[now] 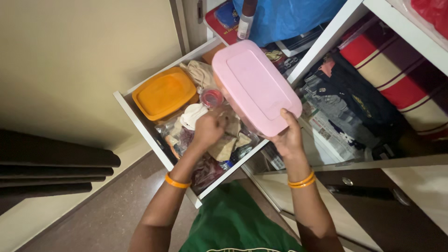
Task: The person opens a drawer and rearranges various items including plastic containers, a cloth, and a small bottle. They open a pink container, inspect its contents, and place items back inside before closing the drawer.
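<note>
Nearest my viewpoint is the green garment [235, 221] at the bottom edge, with both forearms reaching up from it, each wearing orange bangles [177, 182]. The right hand [288, 137] is closed on the near corner of a pink lidded box [255, 86], thumb on top of the lid and fingers hidden beneath; the box is lifted and tilted above the right side of an open white drawer [140, 125]. The left hand [207, 130] is down inside the drawer, curled loosely into the clutter of cloth and plastic packets [224, 144]; I cannot tell whether it grips anything. In the drawer beside it lie an orange lidded box [164, 92] at the far left, a small round red-lidded jar [212, 98] just behind the hand, and a white cloth [192, 115]. To the right, wardrobe shelves hold folded clothes [354, 100] and a red striped roll [396, 70]; a blue bag [284, 16] and a bottle [245, 21] sit behind the drawer. My judgement: the one-corner hold on the pink box looks marginal, so it should be kept level, with fingers well under it, while the left hand works through the items below.
</note>
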